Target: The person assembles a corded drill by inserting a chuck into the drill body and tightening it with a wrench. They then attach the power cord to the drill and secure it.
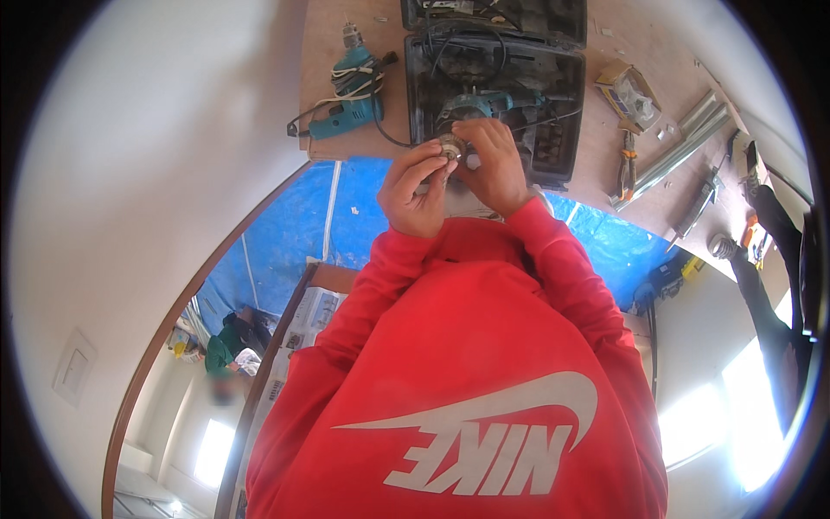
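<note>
I hold a small round metal part (450, 147) up in front of my chest, at the near edge of the workbench. My left hand (411, 192) pinches it from the left with thumb and fingertips. My right hand (494, 163) grips its right side, fingers curled over the top. Its exact kind is too small to make out. Just beyond my hands lies an opened black tool case (566, 108) with a teal corded power tool (490, 105) and its black cable inside.
Left of the case rests a teal corded drill (350, 112) with its cord wrapped round. To the right are an opened small box (618, 91), orange-handled pliers (627, 164) and metal channels (679, 156). Blue sheeting (372, 208) covers the floor. A person (226, 346) is at lower left.
</note>
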A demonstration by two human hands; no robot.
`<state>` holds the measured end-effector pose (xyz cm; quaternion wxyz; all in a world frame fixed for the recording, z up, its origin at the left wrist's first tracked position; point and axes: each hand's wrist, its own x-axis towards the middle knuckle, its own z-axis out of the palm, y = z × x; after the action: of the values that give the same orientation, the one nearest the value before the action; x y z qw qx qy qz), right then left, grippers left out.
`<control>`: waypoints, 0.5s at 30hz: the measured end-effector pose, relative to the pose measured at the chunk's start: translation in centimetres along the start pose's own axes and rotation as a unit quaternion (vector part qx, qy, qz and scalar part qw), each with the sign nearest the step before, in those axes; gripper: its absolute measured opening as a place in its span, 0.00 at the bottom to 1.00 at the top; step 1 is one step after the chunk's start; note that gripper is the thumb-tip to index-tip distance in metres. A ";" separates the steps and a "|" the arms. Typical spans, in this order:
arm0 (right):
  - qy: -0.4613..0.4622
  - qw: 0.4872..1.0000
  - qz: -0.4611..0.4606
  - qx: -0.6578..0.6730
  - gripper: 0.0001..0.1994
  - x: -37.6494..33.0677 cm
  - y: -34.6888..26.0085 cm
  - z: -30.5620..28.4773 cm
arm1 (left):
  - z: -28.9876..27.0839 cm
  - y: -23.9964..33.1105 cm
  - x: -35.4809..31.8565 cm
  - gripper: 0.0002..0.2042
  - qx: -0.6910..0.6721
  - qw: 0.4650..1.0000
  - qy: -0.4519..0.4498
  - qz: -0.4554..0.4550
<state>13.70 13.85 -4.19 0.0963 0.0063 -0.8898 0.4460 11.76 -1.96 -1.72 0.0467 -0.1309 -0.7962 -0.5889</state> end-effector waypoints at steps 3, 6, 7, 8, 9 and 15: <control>0.007 1.000 0.005 0.010 0.24 0.0 -0.3 0.1 | 0.0 0.3 0.2 0.10 0.003 1.000 -0.005 0.007; 0.014 1.000 0.006 0.015 0.24 0.0 -0.5 0.1 | -0.2 0.5 0.6 0.10 0.022 0.999 -0.022 0.042; 0.015 1.000 0.004 0.016 0.24 0.1 -0.5 0.1 | -0.4 0.5 0.8 0.10 0.032 0.998 -0.033 0.052; 0.013 1.000 0.005 0.016 0.24 0.1 -0.5 0.0 | -0.6 0.5 1.0 0.10 0.044 0.996 -0.044 0.061; 0.013 1.000 0.000 0.015 0.24 0.1 -0.5 -0.1 | -0.8 0.4 1.3 0.10 0.043 0.995 -0.059 0.070; -0.002 1.000 0.003 0.016 0.25 0.5 -0.6 -0.5 | -2.0 -0.1 2.6 0.11 0.032 0.989 -0.122 0.073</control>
<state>13.36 13.90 -3.34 0.0930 0.0061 -0.8827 0.4605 9.05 -3.53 -0.62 -0.0039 -0.2581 -0.8025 -0.5379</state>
